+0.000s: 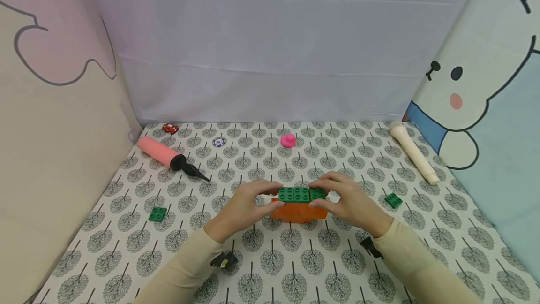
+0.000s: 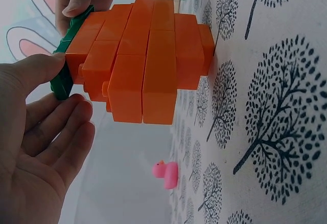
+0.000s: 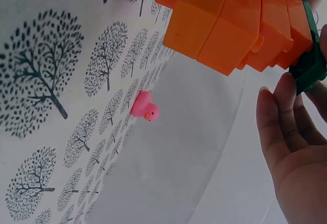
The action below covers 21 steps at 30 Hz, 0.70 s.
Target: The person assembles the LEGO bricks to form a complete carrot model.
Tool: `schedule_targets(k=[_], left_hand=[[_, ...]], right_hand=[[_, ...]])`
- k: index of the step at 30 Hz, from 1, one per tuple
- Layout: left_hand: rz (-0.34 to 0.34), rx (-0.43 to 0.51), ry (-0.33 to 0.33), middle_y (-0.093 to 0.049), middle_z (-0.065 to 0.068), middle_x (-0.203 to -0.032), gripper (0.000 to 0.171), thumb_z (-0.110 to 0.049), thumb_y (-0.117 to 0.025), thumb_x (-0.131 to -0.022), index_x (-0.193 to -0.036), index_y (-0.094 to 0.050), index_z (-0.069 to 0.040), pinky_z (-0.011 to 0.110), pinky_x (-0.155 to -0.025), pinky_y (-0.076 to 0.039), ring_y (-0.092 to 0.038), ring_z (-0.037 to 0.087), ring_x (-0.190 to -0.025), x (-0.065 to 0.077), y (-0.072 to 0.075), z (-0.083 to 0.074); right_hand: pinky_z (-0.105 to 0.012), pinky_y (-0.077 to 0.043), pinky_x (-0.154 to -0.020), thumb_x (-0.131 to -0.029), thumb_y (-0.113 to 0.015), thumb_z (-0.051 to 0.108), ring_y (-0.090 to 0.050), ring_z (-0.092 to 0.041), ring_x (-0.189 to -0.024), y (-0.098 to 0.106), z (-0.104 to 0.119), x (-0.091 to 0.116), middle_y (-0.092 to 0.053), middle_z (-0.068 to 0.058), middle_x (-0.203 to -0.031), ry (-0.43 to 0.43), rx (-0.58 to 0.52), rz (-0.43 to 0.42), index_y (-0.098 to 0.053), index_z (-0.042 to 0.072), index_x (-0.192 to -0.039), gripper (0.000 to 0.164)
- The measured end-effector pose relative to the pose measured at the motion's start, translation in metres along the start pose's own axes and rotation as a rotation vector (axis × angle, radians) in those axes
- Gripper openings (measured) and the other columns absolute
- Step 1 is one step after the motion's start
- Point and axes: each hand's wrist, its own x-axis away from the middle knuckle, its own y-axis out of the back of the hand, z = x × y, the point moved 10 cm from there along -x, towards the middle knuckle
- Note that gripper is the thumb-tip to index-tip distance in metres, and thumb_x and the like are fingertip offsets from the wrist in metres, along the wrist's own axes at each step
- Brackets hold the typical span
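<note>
An orange build of stacked toy bricks [image 1: 297, 212] stands on the cloth, wider in its middle layers than at its ends in the left wrist view. Green bricks [image 1: 294, 194] lie along its top. My left hand [image 1: 246, 205] pinches the left end of this green row between thumb and fingers. At the right end, my right hand [image 1: 352, 201] pinches a smaller green brick [image 3: 309, 73], which sits tilted against the orange top in the right wrist view. Whether that brick is fully pressed down, I cannot tell.
Loose green bricks lie left [image 1: 157, 214] and right [image 1: 393, 200]. Farther back are a pink air pump [image 1: 162, 153], a red toy car [image 1: 170, 128], a poker chip [image 1: 218, 142], a pink rubber duck [image 1: 288, 140] and a cream tube-shaped object [image 1: 413, 152]. Fabric walls enclose the table.
</note>
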Motion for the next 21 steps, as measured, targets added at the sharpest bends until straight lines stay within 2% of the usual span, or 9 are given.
schedule_targets(k=[6, 14, 21], left_hand=[[-0.001, -0.009, 0.002, -0.070, -0.005, -0.114, 0.039, -0.026, -0.077, -0.089, -0.125, -0.068, -0.013, 0.027, -0.093, -0.054, -0.065, 0.007, -0.103, -0.0011, -0.0003, 0.0005], [0.000, -0.001, 0.003, -0.070, -0.005, -0.114, 0.038, -0.025, -0.076, -0.089, -0.124, -0.068, -0.013, 0.028, -0.092, -0.055, -0.065, 0.008, -0.103, -0.0016, -0.0010, 0.0013], [0.003, -0.008, 0.000, -0.070, -0.004, -0.114, 0.039, -0.025, -0.077, -0.089, -0.124, -0.068, -0.011, 0.026, -0.092, -0.055, -0.065, 0.008, -0.102, -0.0022, -0.0013, 0.0015]], right_hand=[[-0.033, -0.055, -0.075, -0.081, -0.083, 0.023, -0.055, -0.005, -0.088, -0.0018, -0.0014, -0.0003, -0.063, 0.006, -0.109, -0.011, -0.007, 0.011, -0.071, 0.014, -0.118, 0.039], [-0.024, -0.053, -0.073, -0.080, -0.084, 0.024, -0.054, -0.004, -0.086, -0.0022, -0.0024, -0.0012, -0.062, 0.005, -0.107, -0.041, -0.008, 0.014, -0.073, 0.011, -0.116, 0.040], [-0.028, -0.054, -0.072, -0.082, -0.082, 0.028, -0.055, -0.006, -0.087, -0.0024, 0.0018, -0.0024, -0.062, 0.004, -0.108, -0.048, 0.033, 0.046, -0.073, 0.011, -0.117, 0.040]])
